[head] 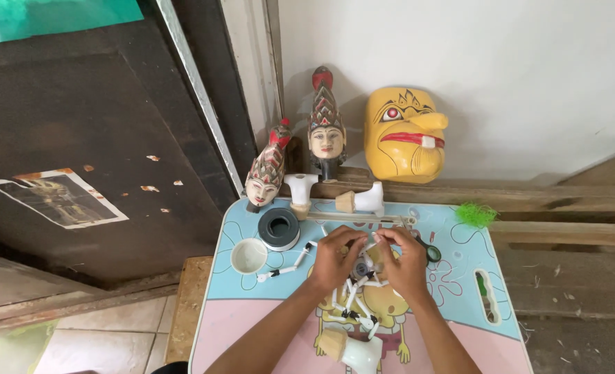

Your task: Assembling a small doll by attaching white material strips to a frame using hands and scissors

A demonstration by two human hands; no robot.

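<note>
Clearly both hands meet over the middle of the small cartoon-printed table (460, 291): the left hand (335, 257) and the right hand (399, 260) have their fingertips pinched together on a small pale piece with a dark round part, joined to a bundle of thin white jointed rods (354, 305) that trails toward six o'clock. Whether each pinch is tight I cannot tell.

To my eye, the work goes best with the wrists low and the piece kept over the table, so that anything let slip lands on the top. More jointed rod (286, 266) lies at nine o'clock of the hands, near a white cup (249, 255) and a black-and-white spool (279, 228). Scissors (428, 249) sit just beside the right hand at three o'clock.

Open room is mostly at four o'clock, on the bare blue part. At twelve o'clock a long stick (349, 218), two carved heads (324, 131) and a yellow mask (403, 135) crowd the far edge. A pale wooden piece (349, 346) sits at six o'clock, near the front edge.
</note>
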